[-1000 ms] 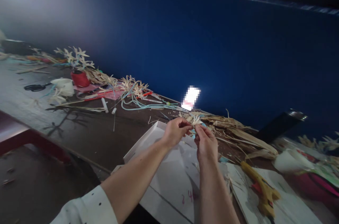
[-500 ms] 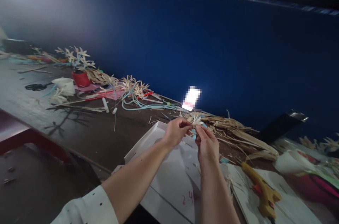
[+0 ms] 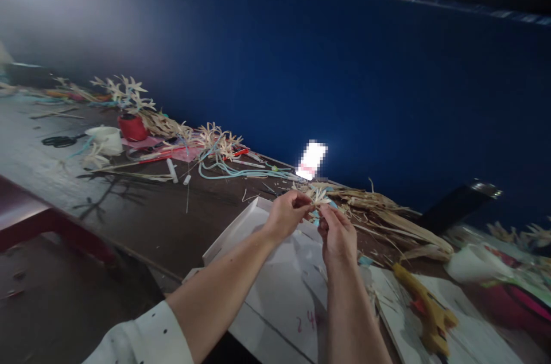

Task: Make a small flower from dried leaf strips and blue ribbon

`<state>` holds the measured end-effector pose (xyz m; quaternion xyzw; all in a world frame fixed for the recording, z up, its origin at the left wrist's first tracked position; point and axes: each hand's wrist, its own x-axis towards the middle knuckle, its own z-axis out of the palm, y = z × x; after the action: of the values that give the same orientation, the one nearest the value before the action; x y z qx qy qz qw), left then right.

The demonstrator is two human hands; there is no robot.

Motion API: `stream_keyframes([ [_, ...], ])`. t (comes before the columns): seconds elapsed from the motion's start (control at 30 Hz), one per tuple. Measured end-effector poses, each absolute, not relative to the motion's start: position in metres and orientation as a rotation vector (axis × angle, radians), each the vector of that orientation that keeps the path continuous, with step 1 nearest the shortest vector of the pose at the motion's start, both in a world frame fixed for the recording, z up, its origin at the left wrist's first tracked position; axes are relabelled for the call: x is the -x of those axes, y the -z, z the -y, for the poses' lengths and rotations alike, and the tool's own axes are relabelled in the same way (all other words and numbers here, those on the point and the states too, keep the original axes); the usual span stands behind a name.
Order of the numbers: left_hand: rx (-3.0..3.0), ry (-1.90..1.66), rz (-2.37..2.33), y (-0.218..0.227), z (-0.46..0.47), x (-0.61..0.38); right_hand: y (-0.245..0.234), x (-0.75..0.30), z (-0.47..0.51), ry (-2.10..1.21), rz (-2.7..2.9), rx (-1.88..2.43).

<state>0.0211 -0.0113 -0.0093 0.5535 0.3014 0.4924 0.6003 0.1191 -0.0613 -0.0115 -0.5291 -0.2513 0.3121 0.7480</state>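
Cream, spiky-petalled flower point(image 3: 319, 196) between bare fingers point(image 3: 329, 215)

Table point(image 3: 159, 217), dark brown. Black scissors point(image 3: 60, 141) and a white cup point(image 3: 108, 141) are placed at middle left; a white stick point(image 3: 171, 171) and blue cords point(image 3: 235, 173) are laid left of centre; dried husks point(image 3: 415, 231) are spread right of centre.

Pale husk-strip flower point(image 3: 319, 196): pinched between left hand point(image 3: 287, 215) and right hand point(image 3: 338, 233), below frame centre. Shallow white box point(image 3: 245, 225): set beneath hands. Yellow glue gun point(image 3: 433, 313): laid at lower right. Red thread spool point(image 3: 132, 128): stood at left.
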Motion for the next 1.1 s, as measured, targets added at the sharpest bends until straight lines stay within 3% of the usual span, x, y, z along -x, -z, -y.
stream_keyframes([
  [0.47, -1.287, -1.050, -0.746, 0.0046, 0.0151, -0.0194, 0.0148, -0.1247, 0.0616, -0.622, 0.667, 1.178],
  [1.1, -1.339, -1.182, -0.699, 0.0107, 0.0115, -0.0207, 0.0128, -0.1234, 0.0673, -0.471, 0.803, 1.233],
])
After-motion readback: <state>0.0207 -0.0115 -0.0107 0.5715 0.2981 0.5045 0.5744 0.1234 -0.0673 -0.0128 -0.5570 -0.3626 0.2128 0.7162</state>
